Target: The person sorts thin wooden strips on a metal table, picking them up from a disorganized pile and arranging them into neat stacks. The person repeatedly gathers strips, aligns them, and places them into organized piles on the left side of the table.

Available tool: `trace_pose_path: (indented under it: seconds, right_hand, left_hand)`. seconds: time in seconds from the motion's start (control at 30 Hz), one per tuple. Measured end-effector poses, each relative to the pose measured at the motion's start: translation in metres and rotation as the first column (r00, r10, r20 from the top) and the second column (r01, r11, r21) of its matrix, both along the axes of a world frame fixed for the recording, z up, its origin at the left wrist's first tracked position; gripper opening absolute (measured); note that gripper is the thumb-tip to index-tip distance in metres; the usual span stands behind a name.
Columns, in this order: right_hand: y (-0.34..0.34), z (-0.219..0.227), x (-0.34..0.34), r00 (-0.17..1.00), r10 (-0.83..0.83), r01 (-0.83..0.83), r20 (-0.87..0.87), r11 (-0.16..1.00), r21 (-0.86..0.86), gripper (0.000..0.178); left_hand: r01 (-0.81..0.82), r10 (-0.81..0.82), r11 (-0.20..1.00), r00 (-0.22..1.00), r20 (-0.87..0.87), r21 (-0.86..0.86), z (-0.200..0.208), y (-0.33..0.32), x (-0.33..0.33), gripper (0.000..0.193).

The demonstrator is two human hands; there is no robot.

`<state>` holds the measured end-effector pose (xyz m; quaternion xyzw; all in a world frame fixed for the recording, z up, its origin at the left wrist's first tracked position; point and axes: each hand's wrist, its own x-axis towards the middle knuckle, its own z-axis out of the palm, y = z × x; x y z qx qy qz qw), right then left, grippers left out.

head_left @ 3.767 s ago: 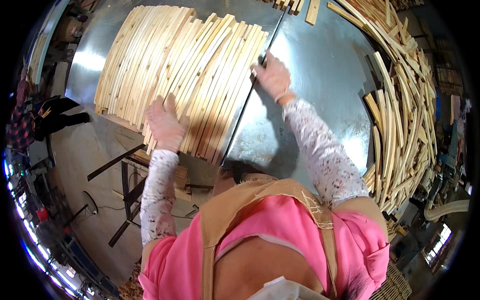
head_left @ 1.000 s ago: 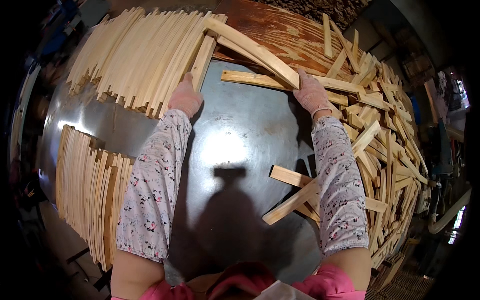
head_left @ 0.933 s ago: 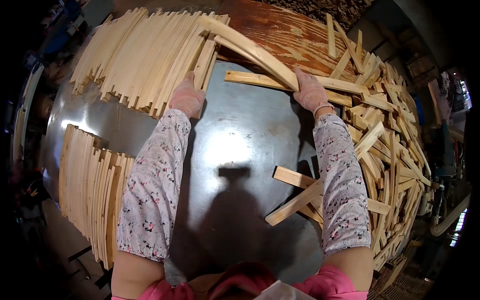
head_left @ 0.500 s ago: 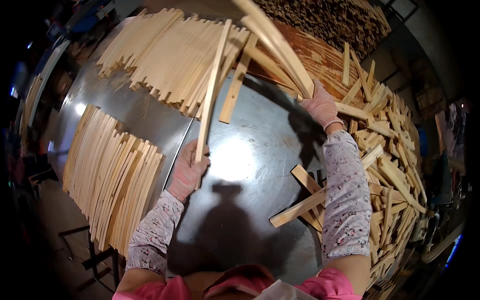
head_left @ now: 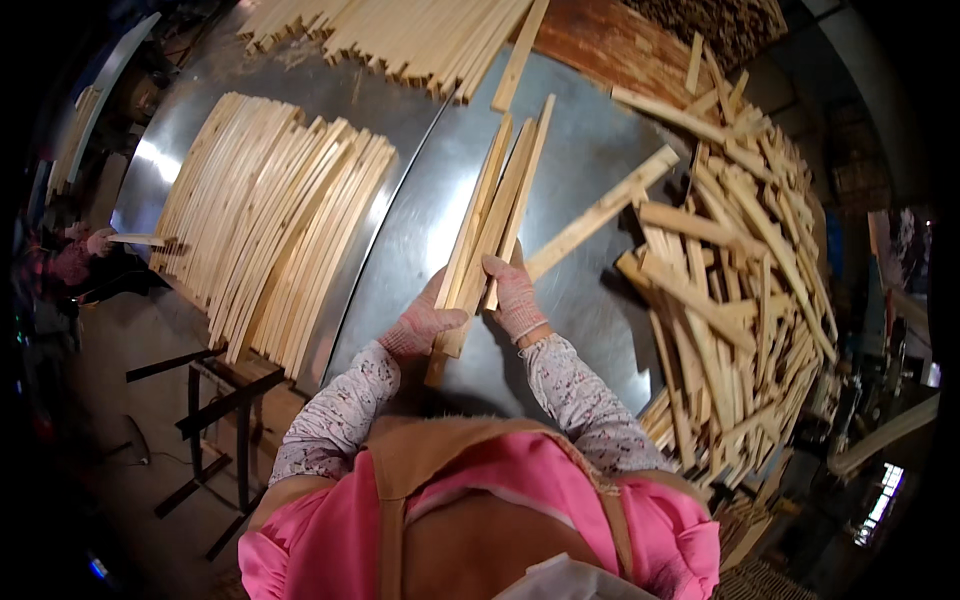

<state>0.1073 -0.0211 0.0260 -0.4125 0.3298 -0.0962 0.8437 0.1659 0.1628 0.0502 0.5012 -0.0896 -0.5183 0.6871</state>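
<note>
My left hand (head_left: 425, 318), in a pale pink knit glove, is closed on the near end of a small bundle of wooden strips (head_left: 493, 215). From the other side, my right hand (head_left: 515, 298), gloved the same way, grips the bundle too, its thumb on top. The strips point away from me, nearly side by side, with uneven ends. Another wooden strip (head_left: 605, 210) slants out to the right from beside my right hand. Beneath is the shiny metal tabletop (head_left: 590, 330).
A neat row of strips (head_left: 270, 220) lies at left, another row (head_left: 420, 45) at the far side. A jumbled heap of strips (head_left: 750, 290) covers the right. Past the left edge, another person's hand (head_left: 98, 242) is near a strip. A dark metal stand (head_left: 240, 440) is at lower left.
Both hands have come together near my body; before, they were apart, each holding wood. The strips now form one bundle between them. My view has shifted too.
</note>
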Motion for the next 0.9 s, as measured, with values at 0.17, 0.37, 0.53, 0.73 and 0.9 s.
trace_pose_path:
  seconds: [0.17, 0.37, 0.53, 0.73, 0.9]
  right_hand:
    - [0.092, -0.028, -0.040, 0.996, -0.086, 0.086, -0.034, 0.996, 0.002, 0.086]
    - [0.163, -0.068, -0.042, 0.840, 0.390, -0.541, -0.376, 0.645, -0.540, 0.101]
    - [0.249, -0.004, 0.002, 0.317, 0.536, -0.932, -0.783, 0.021, -0.363, 0.124]
    - [0.259, -0.002, 0.026, 0.354, 0.560, -0.917, -0.749, 0.050, -0.396, 0.101]
    - [0.099, -0.034, 0.019, 0.830, -0.277, -0.351, -0.484, 0.416, -0.839, 0.064]
  left_hand:
    - [0.004, -0.038, 0.980, 0.985, 0.167, 0.199, -0.056, 0.080, -0.038, 0.104]
    - [-0.128, 0.108, 0.976, 0.987, 0.120, 0.174, -0.049, 0.155, -0.043, 0.081]
    - [-0.502, -0.660, 0.420, 0.403, 0.635, 0.756, -0.025, 0.252, -0.044, 0.065]
    - [-0.731, 0.234, 0.522, 0.617, 0.751, 0.439, -0.039, 0.326, 0.029, 0.056]
    - [-0.928, 0.450, 0.369, 0.227, 0.864, 0.051, 0.006, 0.346, 0.154, 0.060]
